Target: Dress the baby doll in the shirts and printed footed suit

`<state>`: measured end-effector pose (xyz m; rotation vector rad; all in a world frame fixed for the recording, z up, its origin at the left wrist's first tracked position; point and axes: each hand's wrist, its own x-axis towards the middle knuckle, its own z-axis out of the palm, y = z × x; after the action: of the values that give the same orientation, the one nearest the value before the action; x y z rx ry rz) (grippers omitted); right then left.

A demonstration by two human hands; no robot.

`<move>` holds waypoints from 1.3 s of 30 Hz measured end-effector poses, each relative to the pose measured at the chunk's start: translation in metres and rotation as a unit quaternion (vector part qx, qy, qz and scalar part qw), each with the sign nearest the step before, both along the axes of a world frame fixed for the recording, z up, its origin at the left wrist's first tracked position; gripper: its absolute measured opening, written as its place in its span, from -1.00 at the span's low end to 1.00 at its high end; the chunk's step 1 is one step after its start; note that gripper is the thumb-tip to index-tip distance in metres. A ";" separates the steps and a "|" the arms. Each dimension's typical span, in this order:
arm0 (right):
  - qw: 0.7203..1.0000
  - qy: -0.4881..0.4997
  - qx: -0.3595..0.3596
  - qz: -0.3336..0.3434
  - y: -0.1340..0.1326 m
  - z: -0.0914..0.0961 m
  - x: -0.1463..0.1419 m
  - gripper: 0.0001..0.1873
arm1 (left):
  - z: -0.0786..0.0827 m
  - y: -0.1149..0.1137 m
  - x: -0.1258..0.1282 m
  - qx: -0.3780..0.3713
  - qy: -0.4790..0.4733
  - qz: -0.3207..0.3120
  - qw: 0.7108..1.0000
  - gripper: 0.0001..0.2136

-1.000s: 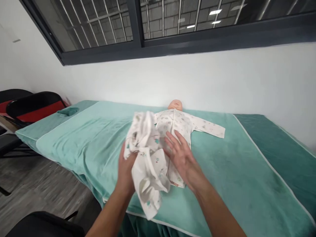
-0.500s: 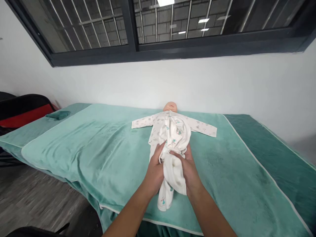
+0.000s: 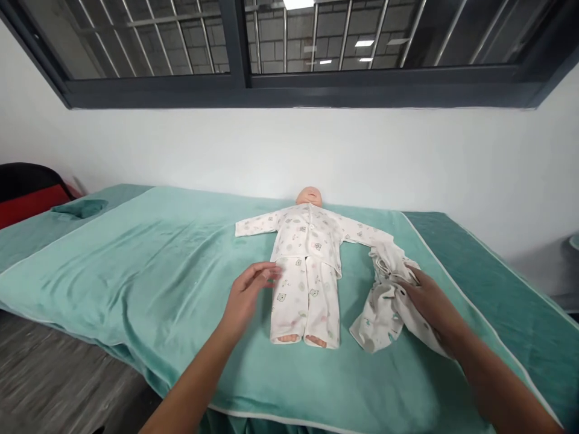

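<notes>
A baby doll (image 3: 309, 196) lies on its back in the middle of a green towel-covered table (image 3: 149, 271), dressed in a white printed shirt and trousers (image 3: 306, 274). My left hand (image 3: 248, 293) hovers just left of the doll's trouser leg, fingers loosely apart and holding nothing. My right hand (image 3: 429, 299) rests on a crumpled white printed garment (image 3: 382, 298) that lies on the towel to the doll's right; the fingers press down on the cloth.
A darker green towel (image 3: 493, 283) covers the table's right end. A small green cloth (image 3: 80, 208) lies at the far left. A black and red chair (image 3: 27, 193) stands beyond the left end. A white wall with a barred window rises behind.
The crumpled garment, held over the doll by both hands before, now lies on the towel to the doll's right under my right hand. My left hand has let go and moved left.
</notes>
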<state>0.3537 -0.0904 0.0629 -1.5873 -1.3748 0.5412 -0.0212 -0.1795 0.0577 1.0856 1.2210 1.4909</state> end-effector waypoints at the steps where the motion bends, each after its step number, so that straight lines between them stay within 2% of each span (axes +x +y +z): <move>1: 0.999 -0.030 -0.028 -0.005 0.001 -0.006 0.002 -0.53 | -0.002 0.005 -0.002 -0.001 0.011 0.000 1.000 -0.69; 3: 0.995 -0.087 -0.047 -0.013 -0.001 -0.008 0.000 -0.49 | -0.006 0.017 -0.005 0.001 0.038 0.006 0.999 -0.70; 4: 0.994 -0.109 -0.031 -0.009 -0.003 -0.004 -0.004 -0.47 | -0.007 0.025 -0.006 0.005 0.052 0.013 0.999 -0.71; 6: 0.990 -0.136 0.031 0.001 -0.006 0.009 -0.021 -0.46 | -0.008 0.046 -0.005 0.017 0.092 0.037 0.995 -0.73; 8: 0.988 -0.121 0.093 0.019 0.001 0.022 -0.050 -0.53 | -0.004 0.073 -0.002 0.031 0.149 0.057 0.987 -0.77; 11: 0.989 -0.042 0.116 0.083 0.036 0.032 -0.105 -0.61 | 0.008 0.126 0.010 0.069 0.239 0.074 0.966 -0.78; 14: 0.982 0.059 0.066 0.164 0.090 0.029 -0.157 -0.65 | 0.020 0.183 0.023 0.112 0.337 0.057 0.933 -0.71; 16: 0.975 0.090 0.064 0.193 0.122 0.021 -0.180 -0.68 | 0.024 0.214 0.029 0.114 0.390 0.032 0.913 -0.68; 18: 0.975 0.098 0.076 0.185 0.143 0.012 -0.192 -0.73 | 0.024 0.234 0.030 0.102 0.416 -0.017 0.904 -0.65; 20: 0.977 0.088 0.082 0.176 0.152 0.005 -0.195 -0.74 | 0.020 0.242 0.030 0.094 0.424 -0.049 0.900 -0.63; 25: 0.977 0.076 0.085 0.181 0.151 0.000 -0.191 -0.73 | 0.013 0.239 0.028 0.091 0.419 -0.052 0.902 -0.60; 32: 0.983 0.062 0.078 0.153 0.152 0.000 -0.193 -0.74 | 0.015 0.239 0.027 0.093 0.412 -0.066 0.904 -0.60; 39: 0.982 0.041 0.069 0.173 0.154 -0.003 -0.192 -0.71 | 0.016 0.238 0.026 0.088 0.411 -0.077 0.904 -0.57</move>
<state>0.1619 0.0635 0.0598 -1.2084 -1.5986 0.6945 0.0051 0.0582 0.0733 2.0069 1.5105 1.0372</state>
